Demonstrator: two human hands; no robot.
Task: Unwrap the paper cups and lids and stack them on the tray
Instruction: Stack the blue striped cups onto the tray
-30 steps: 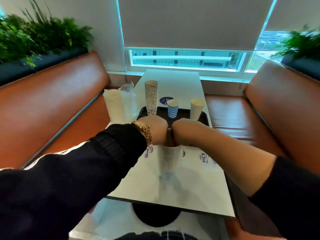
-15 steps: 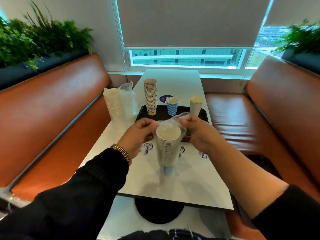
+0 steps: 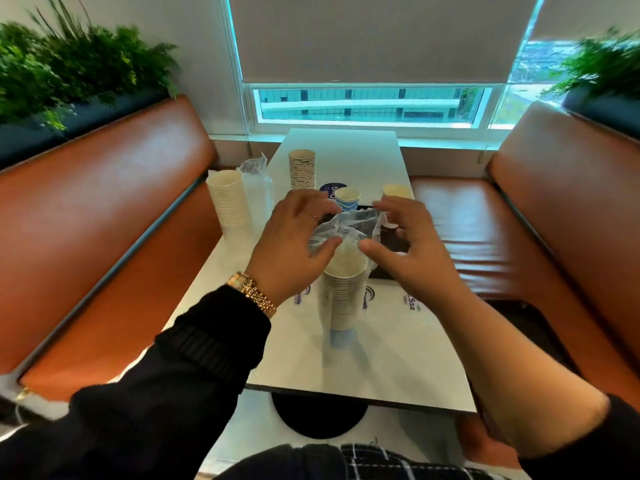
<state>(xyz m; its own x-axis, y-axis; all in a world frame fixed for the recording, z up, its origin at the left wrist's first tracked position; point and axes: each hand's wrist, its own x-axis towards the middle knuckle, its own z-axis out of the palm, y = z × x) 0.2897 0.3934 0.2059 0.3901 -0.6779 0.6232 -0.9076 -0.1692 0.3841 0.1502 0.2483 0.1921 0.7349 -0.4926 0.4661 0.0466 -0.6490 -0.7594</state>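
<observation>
Above the mouth of the wrapped cup stack (image 3: 343, 289), both hands are working at the torn clear plastic wrapper (image 3: 346, 226). The left hand (image 3: 294, 244) is curling its fingers over the crumpled film with the thumb reaching in beneath, apparently gathering it, though motion blur is hiding whether the thumb is actually pinching. The right hand (image 3: 412, 244) is spreading its fingers loosely, the thumb pointing inward toward the rim and the fingertips sitting near the film's right edge; whether they are gripping it cannot be told. The hands are sitting on opposite sides of the opening, probably so the film can be pulled apart and peeled down the stack.

The stack itself is standing upright on the white table (image 3: 398, 368), near the person, most of its length looking sheathed in film. Just beyond it the dark tray (image 3: 391, 242) is lying, mostly hidden by the hands, with a tall unwrapped stack (image 3: 302, 169), a blue striped cup (image 3: 347, 199) and a cream cup (image 3: 396, 190) showing past it. To the tray's left, a white cup stack (image 3: 228, 199) and a bagged clear stack (image 3: 258, 195) are waiting on the table, likely for their turn.
</observation>
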